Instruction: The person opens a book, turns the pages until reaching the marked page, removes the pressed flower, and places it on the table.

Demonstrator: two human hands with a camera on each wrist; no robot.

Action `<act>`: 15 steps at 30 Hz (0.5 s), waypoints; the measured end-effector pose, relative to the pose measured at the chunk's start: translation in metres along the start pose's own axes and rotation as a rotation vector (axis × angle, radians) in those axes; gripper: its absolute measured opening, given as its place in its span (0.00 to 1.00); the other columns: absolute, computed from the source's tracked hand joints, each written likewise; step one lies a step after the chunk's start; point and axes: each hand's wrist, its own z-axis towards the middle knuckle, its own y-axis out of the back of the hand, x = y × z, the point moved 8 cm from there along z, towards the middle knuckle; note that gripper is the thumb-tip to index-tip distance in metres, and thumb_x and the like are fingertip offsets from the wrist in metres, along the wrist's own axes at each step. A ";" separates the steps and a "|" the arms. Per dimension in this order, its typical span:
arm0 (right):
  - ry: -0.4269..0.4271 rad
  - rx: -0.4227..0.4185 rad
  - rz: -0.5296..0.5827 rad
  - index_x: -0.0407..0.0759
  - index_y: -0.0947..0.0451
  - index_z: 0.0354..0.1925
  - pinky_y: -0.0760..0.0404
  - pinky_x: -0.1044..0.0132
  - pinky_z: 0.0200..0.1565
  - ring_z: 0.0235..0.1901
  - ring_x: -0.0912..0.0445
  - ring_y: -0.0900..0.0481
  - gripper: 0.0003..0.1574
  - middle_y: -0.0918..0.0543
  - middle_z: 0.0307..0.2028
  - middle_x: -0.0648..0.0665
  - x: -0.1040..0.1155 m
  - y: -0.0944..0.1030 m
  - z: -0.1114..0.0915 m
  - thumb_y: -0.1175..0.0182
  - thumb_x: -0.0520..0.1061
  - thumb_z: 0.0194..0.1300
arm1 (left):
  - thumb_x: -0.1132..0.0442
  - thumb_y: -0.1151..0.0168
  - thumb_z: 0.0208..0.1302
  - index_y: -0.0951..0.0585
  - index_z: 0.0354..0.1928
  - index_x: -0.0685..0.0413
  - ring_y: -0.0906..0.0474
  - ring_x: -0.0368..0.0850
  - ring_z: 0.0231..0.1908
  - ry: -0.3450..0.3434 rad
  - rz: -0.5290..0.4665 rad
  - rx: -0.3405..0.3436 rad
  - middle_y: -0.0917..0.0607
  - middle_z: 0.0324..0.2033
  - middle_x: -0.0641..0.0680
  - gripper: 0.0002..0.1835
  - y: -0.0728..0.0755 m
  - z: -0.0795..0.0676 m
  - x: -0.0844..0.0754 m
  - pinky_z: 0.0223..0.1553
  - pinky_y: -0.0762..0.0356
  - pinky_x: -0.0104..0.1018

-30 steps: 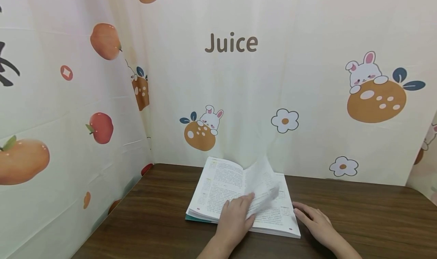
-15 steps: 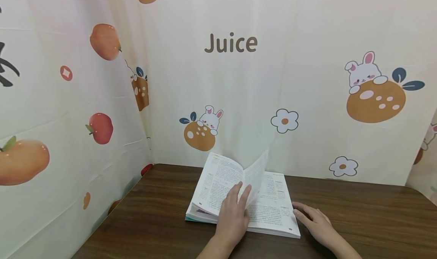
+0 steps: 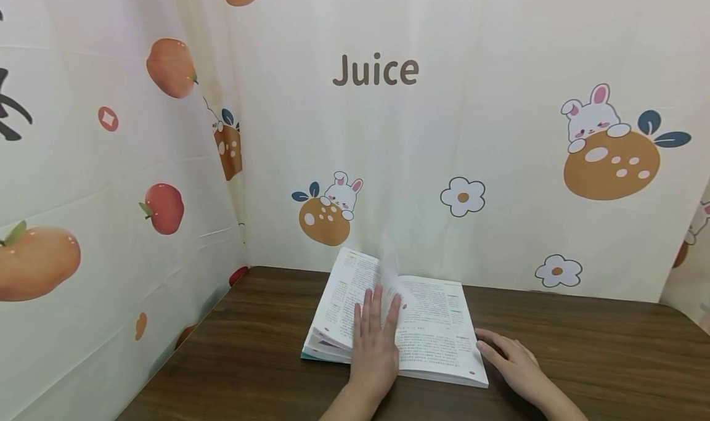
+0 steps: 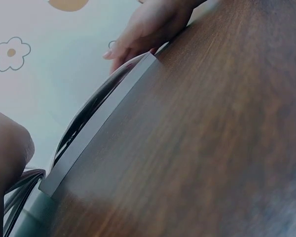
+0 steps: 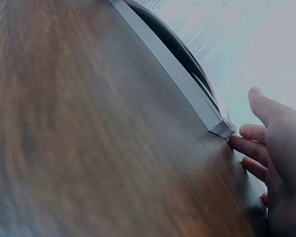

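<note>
An open book (image 3: 438,344) lies on the table, its printed pages spread to both sides. My left hand (image 3: 374,347) is over the middle and left part, fingers straight and pointing away, beside a blurred page (image 3: 390,270) that stands up near the spine. At the book's right edge rests my right hand (image 3: 513,364), fingers relaxed. In the right wrist view, fingertips of that hand (image 5: 288,153) are right at the corner of the page block (image 5: 187,98). Part of my left hand (image 4: 7,148) shows at the left side of the left wrist view.
The dark wooden table (image 3: 249,359) reaches back to a pale curtain (image 3: 399,137) printed with fruit, rabbits, flowers and the word Juice. Another stretch of fruit-patterned curtain (image 3: 100,180) hangs along the left side.
The lifted page has swung from the right side leftward toward the spine. My left hand has let go of it and straightened its fingers. My right hand has stayed in place.
</note>
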 end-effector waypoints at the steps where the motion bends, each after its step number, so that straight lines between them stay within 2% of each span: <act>1: 0.005 0.001 -0.006 0.38 0.33 0.61 0.52 0.32 0.54 0.60 0.32 0.41 0.36 0.32 0.60 0.30 0.000 0.000 0.000 0.53 0.62 0.68 | 0.71 0.39 0.39 0.51 0.71 0.48 0.61 0.57 0.69 0.005 0.012 -0.001 0.57 0.70 0.60 0.53 0.000 0.000 0.000 0.66 0.59 0.51; 3: 0.013 -0.001 -0.018 0.38 0.33 0.61 0.50 0.32 0.53 0.59 0.33 0.39 0.36 0.32 0.59 0.30 0.000 0.000 0.000 0.51 0.62 0.66 | 0.70 0.37 0.39 0.51 0.71 0.53 0.61 0.58 0.69 0.020 0.042 0.000 0.57 0.70 0.62 0.53 0.001 0.001 0.001 0.67 0.65 0.52; 7: 0.044 -0.008 -0.051 0.38 0.32 0.60 0.47 0.32 0.51 0.57 0.33 0.37 0.38 0.30 0.58 0.30 0.002 0.000 -0.001 0.43 0.61 0.61 | 0.69 0.34 0.43 0.59 0.71 0.59 0.65 0.59 0.69 0.082 0.111 0.059 0.62 0.70 0.63 0.56 -0.001 0.001 0.006 0.65 0.76 0.54; 11: 0.057 -0.011 -0.063 0.37 0.31 0.60 0.46 0.32 0.51 0.57 0.33 0.36 0.39 0.30 0.58 0.31 0.002 0.001 0.000 0.39 0.60 0.58 | 0.67 0.33 0.47 0.65 0.71 0.60 0.70 0.59 0.69 0.113 0.148 0.140 0.66 0.70 0.62 0.58 -0.006 0.000 0.010 0.65 0.73 0.58; 13: 0.056 -0.008 -0.064 0.37 0.31 0.60 0.47 0.32 0.52 0.57 0.33 0.37 0.40 0.30 0.58 0.30 0.001 0.000 0.000 0.38 0.60 0.57 | 0.69 0.34 0.48 0.63 0.71 0.60 0.69 0.58 0.69 0.091 0.125 0.163 0.64 0.71 0.61 0.56 -0.009 0.000 0.009 0.65 0.68 0.57; 15: 0.054 -0.005 -0.066 0.37 0.31 0.60 0.47 0.32 0.52 0.58 0.33 0.37 0.40 0.30 0.58 0.30 0.001 0.000 0.000 0.38 0.60 0.57 | 0.73 0.36 0.50 0.58 0.71 0.60 0.65 0.56 0.70 0.041 0.083 0.185 0.55 0.71 0.58 0.52 -0.011 0.001 0.004 0.66 0.62 0.55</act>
